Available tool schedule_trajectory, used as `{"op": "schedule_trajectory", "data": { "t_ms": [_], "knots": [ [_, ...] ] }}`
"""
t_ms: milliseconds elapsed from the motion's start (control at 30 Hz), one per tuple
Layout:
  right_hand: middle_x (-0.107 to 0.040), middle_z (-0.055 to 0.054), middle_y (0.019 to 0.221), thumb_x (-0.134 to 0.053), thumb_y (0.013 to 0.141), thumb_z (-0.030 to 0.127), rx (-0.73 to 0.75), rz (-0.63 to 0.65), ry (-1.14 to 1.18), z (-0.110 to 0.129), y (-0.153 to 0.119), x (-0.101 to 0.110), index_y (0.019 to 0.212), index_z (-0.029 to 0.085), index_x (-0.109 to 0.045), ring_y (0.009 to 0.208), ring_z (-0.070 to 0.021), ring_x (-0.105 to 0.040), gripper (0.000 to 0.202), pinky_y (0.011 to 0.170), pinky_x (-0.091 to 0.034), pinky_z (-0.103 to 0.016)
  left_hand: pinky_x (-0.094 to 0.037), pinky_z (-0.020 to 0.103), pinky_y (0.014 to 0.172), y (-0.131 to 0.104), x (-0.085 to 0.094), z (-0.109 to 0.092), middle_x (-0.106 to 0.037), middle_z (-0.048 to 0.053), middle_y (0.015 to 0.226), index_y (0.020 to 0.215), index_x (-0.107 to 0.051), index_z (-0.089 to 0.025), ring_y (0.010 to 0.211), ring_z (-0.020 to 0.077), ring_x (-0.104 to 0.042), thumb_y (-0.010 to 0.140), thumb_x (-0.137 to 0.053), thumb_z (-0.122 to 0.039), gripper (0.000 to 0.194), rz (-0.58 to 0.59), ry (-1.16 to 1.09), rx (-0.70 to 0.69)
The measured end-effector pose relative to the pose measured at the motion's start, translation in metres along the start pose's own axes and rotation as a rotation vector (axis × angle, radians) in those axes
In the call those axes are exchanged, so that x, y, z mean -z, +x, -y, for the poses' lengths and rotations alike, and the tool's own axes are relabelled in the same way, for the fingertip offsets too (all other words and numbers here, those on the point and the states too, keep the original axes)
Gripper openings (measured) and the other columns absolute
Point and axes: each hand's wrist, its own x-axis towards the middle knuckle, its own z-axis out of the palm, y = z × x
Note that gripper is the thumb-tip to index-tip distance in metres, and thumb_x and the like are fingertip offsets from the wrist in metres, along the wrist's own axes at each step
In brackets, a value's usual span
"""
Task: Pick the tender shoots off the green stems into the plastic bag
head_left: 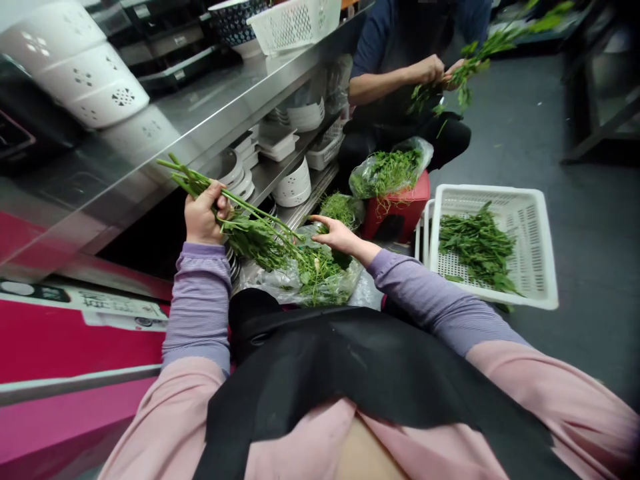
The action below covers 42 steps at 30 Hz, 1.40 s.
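My left hand (205, 212) is closed around a bunch of long-stemmed leafy greens (260, 241); cut stem ends poke out past the fist, and leaves hang toward the right. Out over an opened plastic bag of greens (320, 277), my right hand (340, 235) has thumb and forefinger apart near the leafy tips. Its other fingers are partly hidden, and dark leaves show just below the palm. To the right of that arm, a white perforated basket (533, 267) holds a loose pile of picked greens (475, 243).
A co-worker (420, 70) crouches ahead, both hands on leafy stalks (475, 63). Another bag of greens (393, 170) rests on a red stool (400, 210). On my left runs a steel counter (210, 110) with stacked white bowls (85, 73) above and dishes (295, 183) on shelves below.
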Motion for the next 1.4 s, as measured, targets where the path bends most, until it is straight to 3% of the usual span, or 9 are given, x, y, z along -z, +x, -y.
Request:
{"op": "schedule_trajectory", "data": {
  "t_ms": [67, 167, 333, 600, 700, 833, 1033, 1233, 1400],
  "knots": [
    [-0.066, -0.008, 0.109, -0.07, 0.069, 0.03, 0.102, 0.087, 0.071, 0.022, -0.002, 0.0, 0.117, 0.014, -0.063, 0.099, -0.0183, -0.06, 0.051, 0.09, -0.044, -0.03, -0.02, 0.019, 0.034, 0.0, 0.0, 0.002, -0.038, -0.006, 0.044, 0.064, -0.052, -0.016, 0.032, 0.0037, -0.029, 0.079, -0.068, -0.029, 0.026, -0.027, -0.01, 0.023],
    [-0.066, -0.003, 0.077, -0.065, 0.075, 0.035, 0.043, 0.183, 0.229, 0.049, -0.007, -0.004, 0.111, 0.012, -0.064, 0.071, -0.0132, -0.06, 0.043, 0.068, -0.047, -0.026, -0.022, 0.019, 0.033, 0.001, 0.0, 0.004, -0.038, -0.007, 0.044, 0.063, -0.051, -0.017, 0.031, 0.0036, -0.03, 0.075, -0.072, -0.033, 0.029, -0.046, -0.006, 0.055],
    [-0.043, 0.008, 0.048, -0.066, 0.071, 0.039, -0.045, 0.255, 0.356, 0.06, -0.009, -0.011, 0.088, 0.012, -0.063, 0.043, -0.0059, -0.037, 0.032, 0.046, -0.031, -0.02, -0.02, 0.02, 0.035, 0.001, 0.002, 0.007, -0.037, -0.006, 0.045, 0.065, -0.051, -0.017, 0.032, 0.0035, -0.028, 0.077, -0.07, -0.032, 0.027, 0.0, -0.008, 0.054],
    [-0.043, 0.005, 0.051, -0.063, 0.072, 0.031, -0.145, -0.003, -0.05, 0.01, -0.001, -0.006, 0.062, 0.014, -0.054, 0.049, -0.0059, -0.035, 0.021, 0.049, -0.026, -0.022, -0.014, 0.023, 0.04, 0.01, 0.016, 0.007, -0.032, -0.006, 0.047, 0.068, -0.05, -0.019, 0.037, 0.0041, -0.021, 0.077, -0.068, -0.031, 0.023, 0.044, -0.025, 0.021],
    [-0.042, 0.006, 0.049, -0.061, 0.075, 0.037, -0.308, -0.014, 0.122, -0.003, 0.001, 0.0, 0.064, 0.016, -0.05, 0.043, -0.0053, -0.033, 0.027, 0.044, -0.024, -0.022, -0.014, 0.024, 0.041, 0.012, 0.018, 0.008, -0.03, -0.007, 0.048, 0.068, -0.048, -0.019, 0.037, 0.0036, -0.02, 0.075, -0.071, -0.034, 0.028, 0.048, -0.038, 0.025],
    [-0.04, 0.008, 0.046, -0.066, 0.071, 0.035, -0.164, 0.155, 0.405, 0.024, 0.003, 0.009, 0.083, 0.013, -0.059, 0.039, -0.0048, -0.03, 0.026, 0.04, -0.02, -0.021, -0.015, 0.023, 0.039, 0.008, 0.009, 0.013, -0.03, -0.008, 0.045, 0.068, -0.048, -0.019, 0.034, 0.003, -0.021, 0.076, -0.071, -0.038, 0.031, 0.059, -0.03, 0.061],
    [-0.047, 0.007, 0.049, -0.067, 0.068, 0.033, -0.061, 0.366, 0.319, 0.084, -0.002, 0.01, 0.088, 0.01, -0.064, 0.04, -0.0039, -0.035, 0.031, 0.041, -0.025, -0.019, -0.022, 0.019, 0.033, 0.001, -0.007, 0.022, -0.037, -0.007, 0.043, 0.066, -0.053, -0.017, 0.03, 0.0026, -0.028, 0.076, -0.072, -0.031, 0.025, 0.066, -0.127, 0.128],
    [-0.056, 0.003, 0.06, -0.065, 0.066, 0.033, -0.019, 0.315, 0.158, 0.083, -0.011, 0.006, 0.084, 0.011, -0.065, 0.05, -0.0059, -0.044, 0.029, 0.05, -0.034, -0.02, -0.025, 0.016, 0.032, 0.0, -0.009, 0.022, -0.039, -0.006, 0.044, 0.067, -0.056, -0.015, 0.029, 0.0027, -0.031, 0.076, -0.071, -0.026, 0.021, 0.073, -0.135, 0.145],
    [-0.059, 0.0, 0.063, -0.054, 0.069, 0.022, 0.09, 0.069, -0.086, 0.067, -0.013, -0.002, 0.077, 0.009, -0.07, 0.06, -0.0093, -0.048, 0.022, 0.059, -0.035, -0.021, -0.025, 0.016, 0.032, -0.002, -0.01, 0.023, -0.041, -0.006, 0.045, 0.068, -0.057, -0.015, 0.031, 0.003, -0.032, 0.072, -0.073, -0.027, 0.021, 0.134, -0.126, 0.071]
  ]
}}
